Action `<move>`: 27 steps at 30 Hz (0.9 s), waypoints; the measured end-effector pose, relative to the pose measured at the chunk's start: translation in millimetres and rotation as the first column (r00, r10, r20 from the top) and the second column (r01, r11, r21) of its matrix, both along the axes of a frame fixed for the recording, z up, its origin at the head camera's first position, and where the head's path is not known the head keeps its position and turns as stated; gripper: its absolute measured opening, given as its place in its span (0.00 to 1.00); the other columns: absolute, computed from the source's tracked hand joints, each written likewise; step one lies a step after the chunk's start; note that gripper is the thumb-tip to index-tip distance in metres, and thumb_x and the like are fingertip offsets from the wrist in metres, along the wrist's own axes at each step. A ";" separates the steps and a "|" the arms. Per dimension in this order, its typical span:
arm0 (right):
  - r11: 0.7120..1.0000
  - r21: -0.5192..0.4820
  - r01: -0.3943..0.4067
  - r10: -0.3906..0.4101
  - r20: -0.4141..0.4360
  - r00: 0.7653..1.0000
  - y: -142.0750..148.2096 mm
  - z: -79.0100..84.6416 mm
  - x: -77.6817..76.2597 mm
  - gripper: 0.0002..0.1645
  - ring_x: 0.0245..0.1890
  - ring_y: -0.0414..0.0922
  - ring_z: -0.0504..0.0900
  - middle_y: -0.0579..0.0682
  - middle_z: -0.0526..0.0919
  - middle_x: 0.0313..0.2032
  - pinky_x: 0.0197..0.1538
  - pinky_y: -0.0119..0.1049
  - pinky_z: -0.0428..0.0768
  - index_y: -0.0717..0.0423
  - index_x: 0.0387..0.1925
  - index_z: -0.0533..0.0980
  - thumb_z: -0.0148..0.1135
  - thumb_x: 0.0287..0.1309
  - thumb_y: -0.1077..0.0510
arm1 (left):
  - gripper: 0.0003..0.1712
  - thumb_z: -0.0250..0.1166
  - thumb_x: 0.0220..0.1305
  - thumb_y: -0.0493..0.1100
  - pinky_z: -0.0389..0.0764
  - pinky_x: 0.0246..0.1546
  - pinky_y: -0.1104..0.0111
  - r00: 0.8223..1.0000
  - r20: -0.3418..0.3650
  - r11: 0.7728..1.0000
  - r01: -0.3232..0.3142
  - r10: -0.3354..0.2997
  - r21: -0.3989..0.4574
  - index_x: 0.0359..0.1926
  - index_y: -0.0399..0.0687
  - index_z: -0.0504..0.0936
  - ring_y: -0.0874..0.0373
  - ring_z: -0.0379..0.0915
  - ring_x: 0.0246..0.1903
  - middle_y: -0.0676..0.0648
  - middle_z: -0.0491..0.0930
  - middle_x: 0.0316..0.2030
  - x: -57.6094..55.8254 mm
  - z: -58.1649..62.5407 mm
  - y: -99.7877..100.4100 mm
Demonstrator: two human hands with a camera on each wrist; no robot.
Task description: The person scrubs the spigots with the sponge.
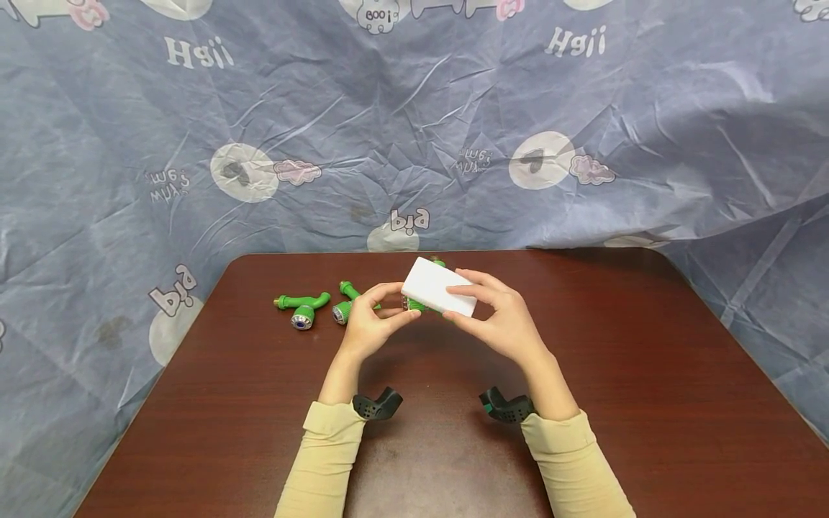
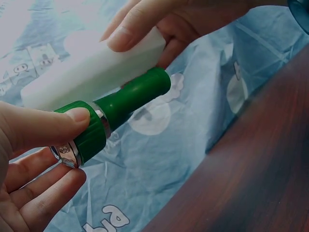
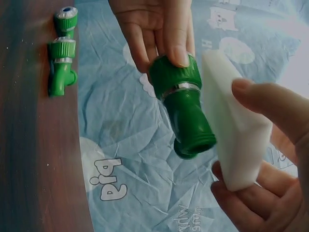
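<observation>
In the left wrist view a green tap with a ribbed knob and silver trim is pinched at its knob by my left hand. My right hand grips a white sponge block between thumb and fingers. The sponge lies along the tap's side, tilted; whether they touch I cannot tell. From the head view, the sponge covers most of the held tap. Both hands are raised over the table's far half.
Two more green taps lie on the brown table, one at the left and another partly behind my left hand. A blue-grey printed cloth hangs behind the table. Black devices sit on both wrists.
</observation>
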State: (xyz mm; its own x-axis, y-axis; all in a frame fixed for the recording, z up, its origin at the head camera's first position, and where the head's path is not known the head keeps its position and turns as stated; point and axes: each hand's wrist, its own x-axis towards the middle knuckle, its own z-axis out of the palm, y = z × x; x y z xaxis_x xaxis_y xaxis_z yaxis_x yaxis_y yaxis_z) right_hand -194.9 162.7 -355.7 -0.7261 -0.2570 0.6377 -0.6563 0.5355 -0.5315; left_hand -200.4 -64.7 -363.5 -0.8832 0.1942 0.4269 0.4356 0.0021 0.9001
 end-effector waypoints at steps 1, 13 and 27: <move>1.000 0.011 -0.015 0.015 0.010 1.000 -0.8 -0.2 0.1 0.21 0.54 0.46 0.76 0.51 0.78 0.54 0.51 0.41 0.75 0.50 0.43 0.83 0.76 0.42 0.54 | 0.24 0.70 0.48 0.24 0.81 0.42 0.56 1.000 -0.001 1.000 0.000 0.000 0.003 0.49 0.26 0.77 0.41 0.76 0.45 0.33 0.76 0.46 0.1 0.1 0.0; 0.941 -0.100 0.324 -0.324 0.016 0.946 22.5 -4.8 -7.7 0.21 0.51 0.51 0.78 0.53 0.79 0.52 0.45 0.44 0.75 0.55 0.41 0.83 0.76 0.41 0.58 | 0.24 0.70 0.47 0.25 0.81 0.42 0.54 1.000 -0.019 1.000 0.020 -0.020 -0.006 0.49 0.27 0.78 0.37 0.76 0.44 0.33 0.77 0.45 0.2 0.1 0.2; 0.990 0.020 0.143 -0.144 0.052 0.988 18.6 -4.2 -5.8 0.20 0.52 0.51 0.77 0.53 0.79 0.52 0.49 0.46 0.74 0.54 0.42 0.83 0.75 0.42 0.56 | 0.23 0.70 0.48 0.26 0.81 0.42 0.56 1.000 -0.025 1.000 -0.001 0.000 -0.026 0.48 0.28 0.78 0.41 0.76 0.44 0.33 0.77 0.46 1.6 2.6 0.3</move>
